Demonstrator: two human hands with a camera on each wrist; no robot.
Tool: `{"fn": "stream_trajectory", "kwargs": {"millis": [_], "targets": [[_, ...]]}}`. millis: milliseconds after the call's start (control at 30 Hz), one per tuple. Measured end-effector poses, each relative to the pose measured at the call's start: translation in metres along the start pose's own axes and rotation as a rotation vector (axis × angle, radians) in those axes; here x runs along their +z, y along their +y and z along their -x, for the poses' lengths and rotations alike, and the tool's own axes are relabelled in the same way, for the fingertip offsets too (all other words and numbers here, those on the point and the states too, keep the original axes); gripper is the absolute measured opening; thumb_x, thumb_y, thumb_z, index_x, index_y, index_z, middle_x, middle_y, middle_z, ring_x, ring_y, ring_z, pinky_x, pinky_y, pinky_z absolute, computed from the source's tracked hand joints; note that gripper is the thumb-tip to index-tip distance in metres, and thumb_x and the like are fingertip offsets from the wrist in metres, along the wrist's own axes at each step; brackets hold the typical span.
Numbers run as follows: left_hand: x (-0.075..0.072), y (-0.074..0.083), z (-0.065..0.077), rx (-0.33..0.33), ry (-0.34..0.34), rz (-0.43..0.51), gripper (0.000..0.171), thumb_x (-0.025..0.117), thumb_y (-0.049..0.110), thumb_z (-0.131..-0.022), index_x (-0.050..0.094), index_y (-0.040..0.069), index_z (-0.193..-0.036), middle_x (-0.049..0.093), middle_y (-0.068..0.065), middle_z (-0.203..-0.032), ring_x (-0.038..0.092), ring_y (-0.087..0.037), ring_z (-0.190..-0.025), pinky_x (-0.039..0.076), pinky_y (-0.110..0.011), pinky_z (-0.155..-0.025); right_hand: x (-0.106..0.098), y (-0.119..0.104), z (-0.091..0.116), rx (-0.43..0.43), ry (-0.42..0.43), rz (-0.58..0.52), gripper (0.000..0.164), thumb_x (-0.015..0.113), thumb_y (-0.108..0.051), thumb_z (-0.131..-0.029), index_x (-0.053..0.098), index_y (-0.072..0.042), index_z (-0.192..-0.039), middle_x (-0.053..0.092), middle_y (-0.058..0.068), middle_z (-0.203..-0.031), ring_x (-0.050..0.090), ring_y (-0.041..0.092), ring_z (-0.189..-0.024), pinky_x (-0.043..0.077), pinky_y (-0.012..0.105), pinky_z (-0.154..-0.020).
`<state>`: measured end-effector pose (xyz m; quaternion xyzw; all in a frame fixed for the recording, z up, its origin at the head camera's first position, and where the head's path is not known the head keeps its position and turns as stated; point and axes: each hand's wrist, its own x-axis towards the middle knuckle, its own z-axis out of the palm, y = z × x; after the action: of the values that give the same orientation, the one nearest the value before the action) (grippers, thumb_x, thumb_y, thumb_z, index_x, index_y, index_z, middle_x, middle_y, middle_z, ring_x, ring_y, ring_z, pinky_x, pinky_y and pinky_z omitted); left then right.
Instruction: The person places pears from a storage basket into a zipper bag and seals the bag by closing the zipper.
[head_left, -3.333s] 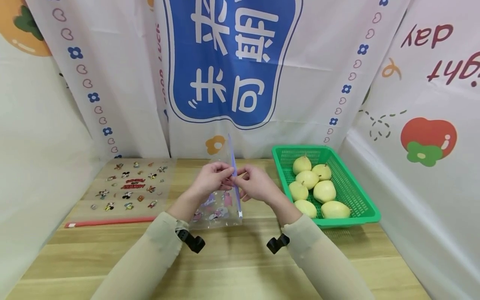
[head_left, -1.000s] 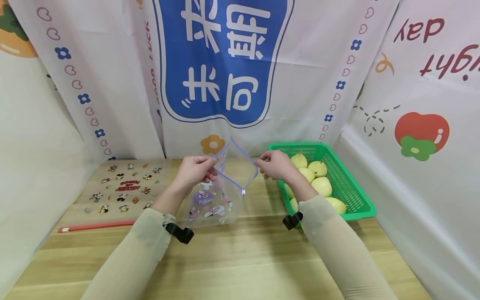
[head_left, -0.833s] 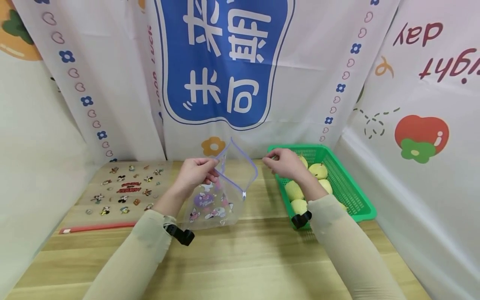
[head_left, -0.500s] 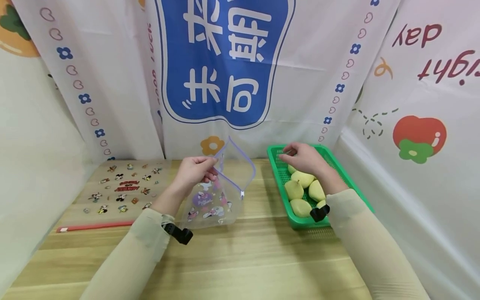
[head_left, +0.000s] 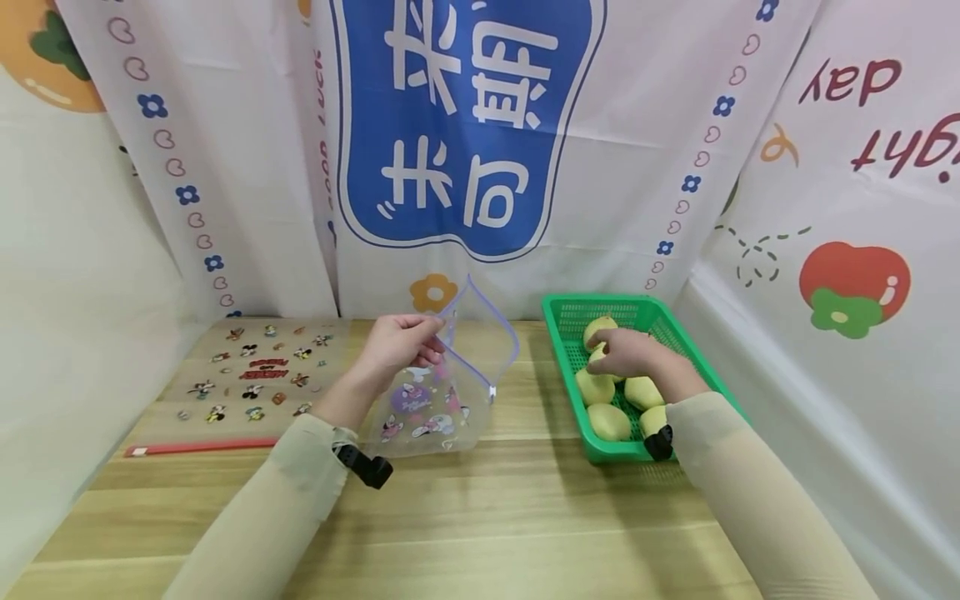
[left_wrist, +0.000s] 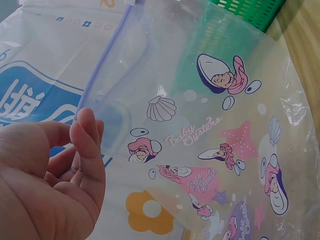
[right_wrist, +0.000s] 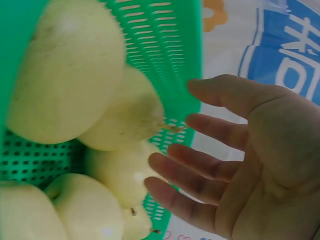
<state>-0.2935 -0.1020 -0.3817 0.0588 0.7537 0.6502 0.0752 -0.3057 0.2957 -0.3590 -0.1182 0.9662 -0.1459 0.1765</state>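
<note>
My left hand (head_left: 401, 346) pinches the purple zip edge of a clear zip bag (head_left: 431, 412) printed with pink and purple cartoon oysters. The bag's mouth gapes in a diamond shape, its white slider (head_left: 492, 391) at the near corner. Over the green plastic basket (head_left: 600, 298) is my right hand (head_left: 637, 352), which covers part of the pale yellow pears (head_left: 609, 422) from the head camera. In the right wrist view, that hand's fingers (right_wrist: 190, 175) are spread and bent a little beside the pears (right_wrist: 65, 75), with nothing in them.
A second zip bag (head_left: 255, 408), with a red zip strip and cartoon figures, lies flat on the wooden table (head_left: 480, 533) at the left. Printed white cloth (head_left: 615, 192) hangs behind the table and along both sides.
Both hands were together at the bag's zip, then drew its mouth apart. My right hand let go of the edge and moved right, then down over the pears; my left hand kept its pinch.
</note>
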Motion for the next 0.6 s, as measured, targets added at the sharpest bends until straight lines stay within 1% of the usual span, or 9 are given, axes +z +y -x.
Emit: {"fn": "stream_trajectory", "kwargs": {"millis": [100, 167, 200, 233, 333, 433, 500, 533, 600], "targets": [[0.0002, -0.0005, -0.0006, 0.004, 0.0, 0.006, 0.046, 0.067, 0.03, -0.111, 0.07, -0.008, -0.136, 0.078, -0.003, -0.083, 0.071, -0.007, -0.065, 0.061, -0.018, -0.063, 0.0017, 0.0022, 0.0003, 0.034, -0.082, -0.005, 0.055, 0.068, -0.028, -0.108, 0.057, -0.004, -0.156, 0.064, 0.027, -0.148, 0.069, 0.043, -0.125, 0.064, 0.052, -0.094], [0.0004, -0.0003, -0.0004, -0.003, 0.002, 0.009, 0.045, 0.067, 0.03, -0.111, 0.071, -0.007, -0.137, 0.078, -0.002, -0.083, 0.071, -0.007, -0.065, 0.061, -0.018, -0.063, 0.002, 0.0036, 0.0011, 0.057, -0.13, -0.024, 0.053, 0.069, -0.023, -0.108, 0.057, -0.004, -0.156, 0.07, 0.023, -0.138, 0.073, 0.038, -0.116, 0.066, 0.047, -0.087], [0.0005, -0.0001, -0.0003, -0.007, 0.002, 0.008, 0.045, 0.067, 0.03, -0.111, 0.071, -0.007, -0.137, 0.078, -0.002, -0.083, 0.071, -0.008, -0.065, 0.061, -0.018, -0.063, 0.0023, 0.0044, 0.0006, 0.067, -0.146, -0.031, 0.052, 0.069, -0.02, -0.108, 0.057, -0.005, -0.156, 0.072, 0.02, -0.131, 0.073, 0.036, -0.113, 0.067, 0.045, -0.087], [0.0005, 0.0002, 0.0, -0.011, 0.005, 0.006, 0.045, 0.066, 0.03, -0.111, 0.071, -0.006, -0.137, 0.077, -0.002, -0.083, 0.072, -0.008, -0.065, 0.062, -0.018, -0.063, 0.0024, 0.0053, 0.0, 0.072, -0.154, -0.032, 0.05, 0.068, -0.017, -0.108, 0.058, -0.005, -0.155, 0.074, 0.019, -0.123, 0.074, 0.032, -0.106, 0.066, 0.043, -0.086], [0.0005, 0.0011, 0.0007, -0.018, 0.011, 0.003, 0.044, 0.066, 0.03, -0.111, 0.072, -0.005, -0.137, 0.077, -0.002, -0.083, 0.072, -0.009, -0.065, 0.062, -0.019, -0.064, 0.0021, 0.0064, -0.0022, 0.056, -0.119, 0.004, 0.044, 0.066, -0.011, -0.107, 0.063, -0.002, -0.15, 0.077, 0.014, -0.099, 0.07, 0.02, -0.082, 0.062, 0.034, -0.076], [0.0004, 0.0007, 0.0005, -0.02, 0.013, 0.003, 0.044, 0.067, 0.03, -0.111, 0.071, -0.005, -0.138, 0.077, -0.002, -0.083, 0.072, -0.008, -0.065, 0.063, -0.02, -0.065, 0.0011, 0.006, -0.0022, 0.025, -0.039, 0.044, 0.027, 0.065, -0.008, -0.105, 0.074, 0.001, -0.13, 0.077, 0.013, -0.086, 0.066, 0.014, -0.069, 0.057, 0.03, -0.069], [0.0005, -0.0002, -0.0001, -0.02, 0.012, 0.003, 0.045, 0.067, 0.03, -0.111, 0.071, -0.005, -0.139, 0.077, -0.001, -0.083, 0.072, -0.008, -0.065, 0.063, -0.02, -0.065, 0.0005, 0.0058, -0.0021, 0.02, 0.003, 0.044, 0.017, 0.066, -0.008, -0.105, 0.077, 0.001, -0.114, 0.078, 0.01, -0.086, 0.069, 0.016, -0.07, 0.058, 0.03, -0.068], [0.0005, -0.0006, -0.0002, -0.022, 0.013, 0.003, 0.045, 0.067, 0.031, -0.11, 0.071, -0.005, -0.139, 0.077, -0.001, -0.083, 0.072, -0.008, -0.065, 0.063, -0.019, -0.065, 0.0004, 0.0059, -0.002, 0.023, 0.011, 0.037, 0.014, 0.066, -0.008, -0.106, 0.077, -0.001, -0.109, 0.077, 0.012, -0.086, 0.07, 0.018, -0.071, 0.058, 0.031, -0.068], [0.0007, -0.0016, -0.0007, -0.024, 0.015, 0.008, 0.045, 0.068, 0.031, -0.11, 0.071, -0.004, -0.139, 0.077, -0.001, -0.083, 0.072, -0.007, -0.065, 0.062, -0.018, -0.064, 0.0005, 0.0055, -0.0019, 0.037, 0.014, 0.014, 0.013, 0.066, -0.011, -0.107, 0.075, -0.003, -0.103, 0.077, 0.013, -0.088, 0.073, 0.023, -0.074, 0.061, 0.033, -0.067]]}}
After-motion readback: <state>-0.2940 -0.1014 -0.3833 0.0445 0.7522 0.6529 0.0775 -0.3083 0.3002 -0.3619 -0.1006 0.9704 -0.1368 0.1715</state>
